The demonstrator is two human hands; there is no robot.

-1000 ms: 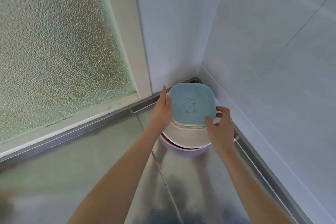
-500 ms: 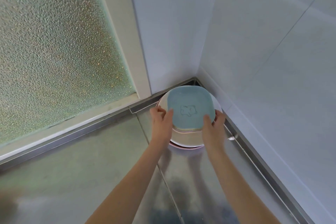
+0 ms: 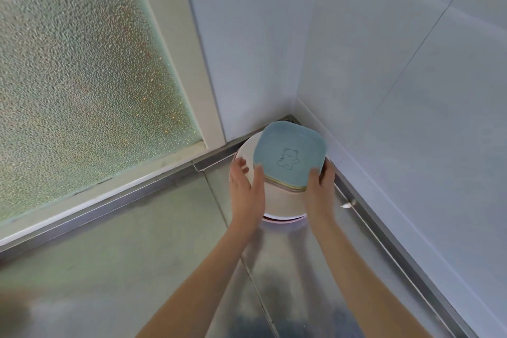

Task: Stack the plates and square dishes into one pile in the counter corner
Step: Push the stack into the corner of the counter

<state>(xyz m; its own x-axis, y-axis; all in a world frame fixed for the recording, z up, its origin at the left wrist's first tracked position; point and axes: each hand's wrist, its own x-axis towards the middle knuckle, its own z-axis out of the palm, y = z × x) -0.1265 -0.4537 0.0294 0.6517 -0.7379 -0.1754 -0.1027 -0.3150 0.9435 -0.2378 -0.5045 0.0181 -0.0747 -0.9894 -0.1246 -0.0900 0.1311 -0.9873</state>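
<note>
A pile of dishes stands in the counter corner. A blue square dish [image 3: 289, 155] with a bear outline lies on top, and the edges of yellow and pink square dishes [image 3: 285, 186] show beneath it. They rest on a round cream plate [image 3: 282, 202], with a pink plate rim [image 3: 282, 220] at the bottom. My left hand [image 3: 245, 189] is at the pile's left side, fingers spread and blurred, thumb beside the blue dish. My right hand [image 3: 321, 189] grips the pile's right side, with the thumb on the blue dish's near corner and the fingers behind the rim.
The steel counter [image 3: 170, 269] runs toward me. A frosted glass window [image 3: 76, 85] with a white frame is at the left. White tiled walls [image 3: 411, 123] close the corner behind and to the right. A small white bit [image 3: 347, 204] lies by the right wall rail.
The pile has slid deeper into the corner against the walls. My left hand's fingers have opened off the plate rim. My right hand stays on the pile's right side.
</note>
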